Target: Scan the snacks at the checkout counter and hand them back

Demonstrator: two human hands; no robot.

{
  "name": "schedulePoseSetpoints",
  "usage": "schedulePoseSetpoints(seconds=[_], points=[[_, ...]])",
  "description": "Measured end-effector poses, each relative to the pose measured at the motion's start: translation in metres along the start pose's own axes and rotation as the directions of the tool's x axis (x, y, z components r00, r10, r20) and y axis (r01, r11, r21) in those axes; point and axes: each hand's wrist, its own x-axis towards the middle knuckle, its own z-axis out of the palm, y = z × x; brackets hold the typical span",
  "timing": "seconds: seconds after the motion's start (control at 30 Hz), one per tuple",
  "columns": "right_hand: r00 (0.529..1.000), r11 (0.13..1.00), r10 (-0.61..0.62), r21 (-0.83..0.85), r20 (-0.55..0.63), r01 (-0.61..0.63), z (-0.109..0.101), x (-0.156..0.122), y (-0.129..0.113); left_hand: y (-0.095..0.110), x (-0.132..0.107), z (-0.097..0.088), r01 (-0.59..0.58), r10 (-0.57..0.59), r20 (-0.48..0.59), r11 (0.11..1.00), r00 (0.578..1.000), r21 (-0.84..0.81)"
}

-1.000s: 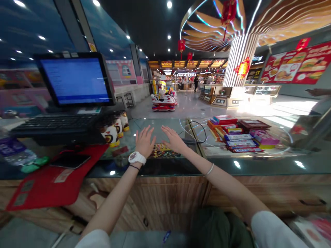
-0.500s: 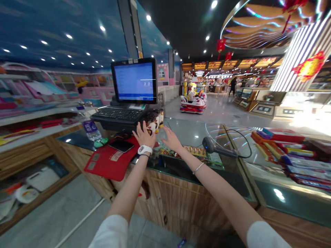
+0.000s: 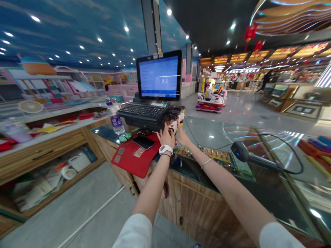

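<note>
Several white packages with dark tops and yellow-brown markings stand in a row beside the keyboard; the nearest package [image 3: 171, 120] is between my two hands. My left hand [image 3: 166, 137], with a white watch on its wrist, rests against the package's near left side, fingers stretched out and apart. My right hand [image 3: 183, 138], with a thin bracelet, reaches to its right side, fingers extended. Their fingertips partly cover the package, and I cannot tell how firmly they press. Left of my hands, a black phone [image 3: 143, 142] lies on a red mat [image 3: 133, 162].
A monitor [image 3: 159, 77] and black keyboard [image 3: 143, 110] stand behind the mat. To the left are a purple-labelled bottle [image 3: 117, 120] and a green item [image 3: 125, 137]. A corded barcode scanner [image 3: 248, 155] lies right on the glass counter [image 3: 207, 129], near flat colourful packs [image 3: 217, 154].
My view has turned left. Both hands have come in to the nearest package, one on each side; before, they were spread farther apart.
</note>
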Motion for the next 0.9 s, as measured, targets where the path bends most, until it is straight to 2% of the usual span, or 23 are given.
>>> schedulePoseSetpoints(seconds=[0.23, 0.4, 0.5, 0.6, 0.77, 0.9], points=[[0.999, 0.997, 0.028, 0.069, 0.032, -0.03, 0.004, -0.007, 0.003, -0.003, 0.0, 0.0, -0.038, 0.039, 0.015, 0.997, 0.999, -0.065], [1.0, 0.998, 0.01, 0.065, -0.001, -0.01, -0.014, -0.015, -0.004, 0.0, -0.001, -0.006, -0.093, 0.094, 0.007, 0.992, 0.996, -0.083], [1.0, 0.998, -0.009, 0.059, -0.014, 0.01, -0.038, -0.024, -0.014, 0.007, -0.003, -0.008, -0.154, 0.156, 0.008, 0.98, 0.988, -0.127], [0.999, 0.999, -0.03, 0.024, -0.023, 0.031, -0.069, -0.036, -0.027, 0.025, -0.007, -0.007, -0.193, 0.197, -0.002, 0.959, 0.98, -0.208], [0.995, 0.994, -0.063, -0.092, -0.073, 0.056, -0.122, -0.061, -0.04, 0.073, -0.011, -0.003, -0.208, 0.231, 0.037, 0.924, 0.972, -0.321], [0.994, 0.978, -0.069, -0.204, -0.09, 0.05, -0.167, -0.084, -0.037, 0.113, -0.009, 0.002, -0.26, 0.315, 0.082, 0.884, 0.946, -0.388]])
